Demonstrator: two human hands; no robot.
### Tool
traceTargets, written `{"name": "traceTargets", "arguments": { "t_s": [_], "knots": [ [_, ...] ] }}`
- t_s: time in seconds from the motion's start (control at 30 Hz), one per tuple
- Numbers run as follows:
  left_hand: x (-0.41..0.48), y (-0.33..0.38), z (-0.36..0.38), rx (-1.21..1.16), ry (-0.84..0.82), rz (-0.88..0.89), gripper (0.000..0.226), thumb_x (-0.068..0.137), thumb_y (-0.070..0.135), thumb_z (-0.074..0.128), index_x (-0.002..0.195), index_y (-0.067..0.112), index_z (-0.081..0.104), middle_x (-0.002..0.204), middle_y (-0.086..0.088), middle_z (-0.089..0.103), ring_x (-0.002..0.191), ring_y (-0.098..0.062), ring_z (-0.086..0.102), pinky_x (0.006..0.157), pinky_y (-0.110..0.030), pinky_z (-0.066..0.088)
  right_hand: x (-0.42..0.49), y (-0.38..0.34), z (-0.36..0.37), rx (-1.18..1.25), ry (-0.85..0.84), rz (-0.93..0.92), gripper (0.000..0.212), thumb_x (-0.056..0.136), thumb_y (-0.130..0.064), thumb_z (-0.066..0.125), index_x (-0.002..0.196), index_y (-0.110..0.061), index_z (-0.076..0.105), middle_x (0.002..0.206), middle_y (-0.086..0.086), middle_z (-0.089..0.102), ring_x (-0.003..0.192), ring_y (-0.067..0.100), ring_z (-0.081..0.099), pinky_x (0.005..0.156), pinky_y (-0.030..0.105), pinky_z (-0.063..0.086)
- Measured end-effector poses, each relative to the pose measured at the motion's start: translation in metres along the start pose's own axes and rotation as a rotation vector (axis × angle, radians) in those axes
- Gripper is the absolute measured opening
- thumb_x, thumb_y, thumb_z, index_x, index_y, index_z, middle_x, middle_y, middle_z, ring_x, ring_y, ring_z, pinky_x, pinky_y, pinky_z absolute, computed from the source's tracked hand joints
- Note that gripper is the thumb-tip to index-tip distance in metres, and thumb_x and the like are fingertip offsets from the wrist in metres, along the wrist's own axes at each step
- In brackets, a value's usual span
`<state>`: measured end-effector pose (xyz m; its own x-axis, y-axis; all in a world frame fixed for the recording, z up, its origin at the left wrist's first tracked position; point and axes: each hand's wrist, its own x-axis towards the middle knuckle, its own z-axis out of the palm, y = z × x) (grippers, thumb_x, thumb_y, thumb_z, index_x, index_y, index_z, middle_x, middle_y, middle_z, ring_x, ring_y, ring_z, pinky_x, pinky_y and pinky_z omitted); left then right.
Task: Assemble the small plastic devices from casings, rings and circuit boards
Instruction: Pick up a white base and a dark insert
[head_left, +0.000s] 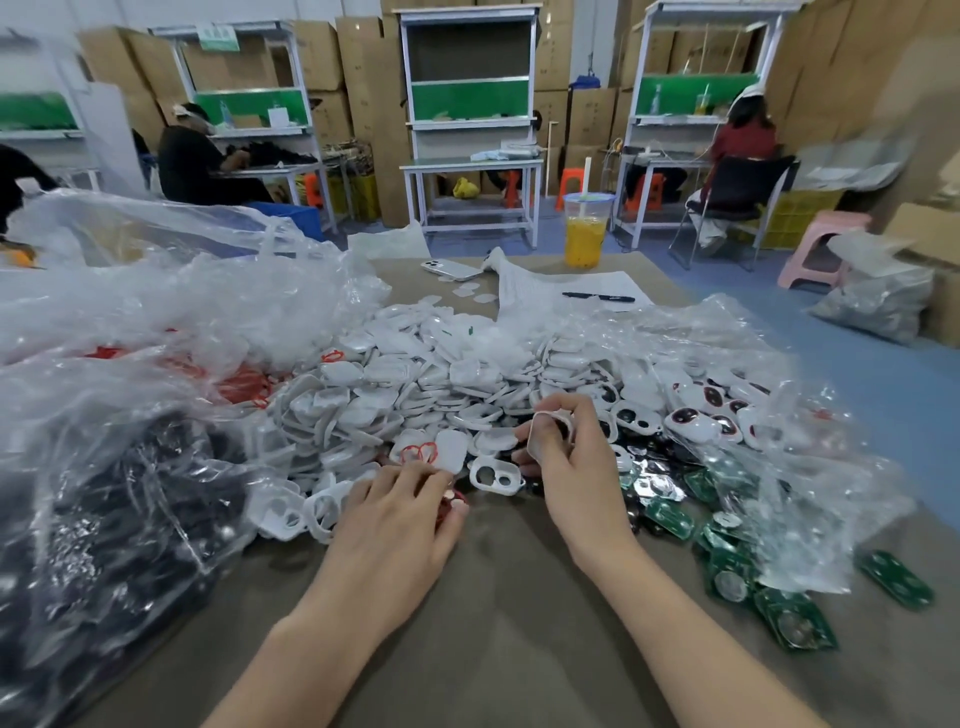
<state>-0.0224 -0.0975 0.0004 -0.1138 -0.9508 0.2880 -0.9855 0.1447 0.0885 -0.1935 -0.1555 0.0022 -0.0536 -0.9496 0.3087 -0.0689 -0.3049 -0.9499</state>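
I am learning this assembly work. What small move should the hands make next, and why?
Probably the left hand should lift the red ring at its fingertips and bring it to the white casing that the right hand pinches above the pile.

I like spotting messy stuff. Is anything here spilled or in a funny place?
Yes. Green circuit boards lie spilled outside the clear bag on the table, and one board lies alone, apart from the rest. A red ring also sits stray on the white casings pile.
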Motion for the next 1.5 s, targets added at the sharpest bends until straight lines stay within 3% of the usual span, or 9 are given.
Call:
{"name": "traceTargets", "arguments": {
  "t_s": [0.13, 0.4, 0.53, 0.73, 0.87, 0.97, 1.1, 1.3, 1.5],
  "knots": [
    [0.012, -0.007, -0.005, 0.102, -0.101, 0.059, 0.037, 0.108, 0.04, 0.031, 0.135, 0.028, 0.054, 0.138, 0.005, 0.051, 0.125, -0.02, 0.05, 0.102, -0.033, 0.04, -0.001, 0.001, 0.001, -0.027, 0.033, 0.006, 0.024, 0.104, -0.023, 0.051, 0.095, -0.045, 0.053, 0.088, -0.011, 0.074, 0.074, 0.009, 0.07, 0.068, 0.021, 0.052],
    [0.02, -0.03, -0.02, 0.004, -0.28, 0.195, 0.043, 0.106, 0.029, 0.031, 0.147, 0.028, 0.041, 0.143, 0.011, 0.039, 0.129, -0.011, 0.039, 0.108, -0.024, 0.031, -0.001, 0.0, -0.001, 0.01, 0.017, 0.026, 0.016, 0.104, -0.023, 0.05, 0.1, -0.038, 0.053, 0.087, -0.011, 0.075, 0.072, 0.008, 0.07, 0.063, 0.015, 0.05],
    [0.024, -0.022, -0.026, -0.042, -0.263, 0.119, 0.034, 0.107, 0.044, 0.029, 0.124, 0.035, 0.057, 0.13, 0.015, 0.048, 0.124, -0.009, 0.044, 0.097, -0.019, 0.032, 0.0, 0.0, -0.001, 0.037, 0.006, 0.007, 0.022, 0.103, -0.022, 0.052, 0.096, -0.043, 0.055, 0.088, -0.008, 0.075, 0.075, 0.008, 0.07, 0.064, 0.015, 0.052],
    [0.029, -0.011, -0.015, 0.104, -0.143, 0.133, 0.031, 0.109, 0.042, 0.024, 0.12, 0.031, 0.051, 0.125, 0.012, 0.047, 0.119, -0.01, 0.045, 0.097, -0.024, 0.036, 0.004, 0.0, -0.002, 0.121, -0.053, 0.035, 0.035, 0.103, -0.013, 0.055, 0.089, -0.044, 0.064, 0.092, -0.002, 0.075, 0.084, 0.011, 0.074, 0.071, 0.017, 0.056],
    [0.032, -0.013, -0.011, 0.111, -0.122, 0.183, 0.027, 0.108, 0.042, 0.027, 0.118, 0.033, 0.051, 0.12, 0.015, 0.049, 0.121, -0.01, 0.041, 0.102, -0.026, 0.032, 0.007, 0.001, -0.005, 0.167, -0.051, 0.051, 0.023, 0.104, -0.017, 0.054, 0.102, -0.036, 0.067, 0.094, -0.007, 0.076, 0.087, 0.012, 0.074, 0.078, 0.023, 0.058],
    [0.03, -0.007, -0.01, -0.194, 0.063, 0.159, 0.012, 0.104, 0.035, 0.047, 0.101, 0.03, 0.058, 0.101, 0.019, 0.061, 0.106, -0.004, 0.051, 0.09, -0.022, 0.04, 0.012, 0.001, -0.007, 0.238, -0.037, 0.064, 0.015, 0.103, -0.017, 0.056, 0.105, -0.023, 0.07, 0.095, 0.0, 0.077, 0.092, 0.014, 0.073, 0.075, 0.02, 0.057],
    [0.043, 0.025, -0.007, -0.962, 0.125, -0.158, 0.012, 0.097, 0.024, 0.061, 0.086, 0.027, 0.061, 0.076, 0.007, 0.068, 0.056, -0.008, 0.054, 0.053, -0.019, 0.044, 0.017, 0.003, -0.011, 0.381, 0.002, 0.116, 0.015, 0.103, -0.015, 0.055, 0.102, -0.02, 0.069, 0.096, 0.011, 0.076, 0.093, 0.022, 0.075, 0.075, 0.022, 0.058],
    [0.067, 0.048, -0.003, -1.387, 0.132, -0.278, 0.014, 0.099, 0.014, 0.061, 0.097, 0.02, 0.074, 0.063, 0.001, 0.064, 0.054, -0.013, 0.055, 0.051, -0.023, 0.046, 0.024, 0.008, -0.016, 0.519, 0.029, 0.222, 0.015, 0.107, -0.015, 0.044, 0.111, -0.015, 0.059, 0.094, 0.009, 0.078, 0.088, 0.022, 0.076, 0.073, 0.021, 0.058],
    [0.064, 0.048, 0.001, -1.529, 0.058, -0.253, 0.021, 0.094, 0.006, 0.065, 0.093, 0.019, 0.081, 0.086, -0.003, 0.077, 0.067, -0.009, 0.064, 0.057, -0.019, 0.053, 0.025, 0.008, -0.013, 0.495, -0.011, 0.238, 0.021, 0.104, -0.019, 0.052, 0.1, -0.027, 0.071, 0.096, 0.003, 0.077, 0.079, 0.014, 0.072, 0.068, 0.023, 0.057]
  ]
}}
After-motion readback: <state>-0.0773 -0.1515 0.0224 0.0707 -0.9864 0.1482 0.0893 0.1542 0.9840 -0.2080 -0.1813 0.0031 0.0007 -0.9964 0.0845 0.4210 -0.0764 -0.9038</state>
